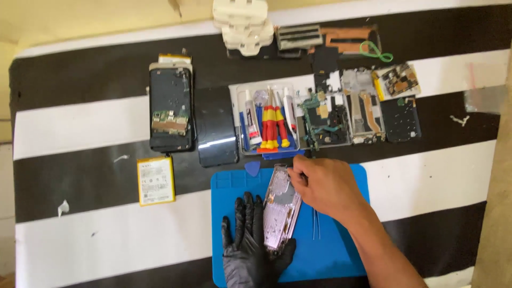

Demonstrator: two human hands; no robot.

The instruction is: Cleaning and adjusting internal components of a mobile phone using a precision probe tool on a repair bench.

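The phone frame (281,207) runs six to twelve o'clock, gloved left hand (250,245) spread flat beside it, bare right hand (324,184) pinching its top edge.

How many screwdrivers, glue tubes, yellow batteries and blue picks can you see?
Red-and-yellow screwdrivers: 3
White glue tubes: 2
Yellow battery: 1
Blue pick: 1
Total: 7
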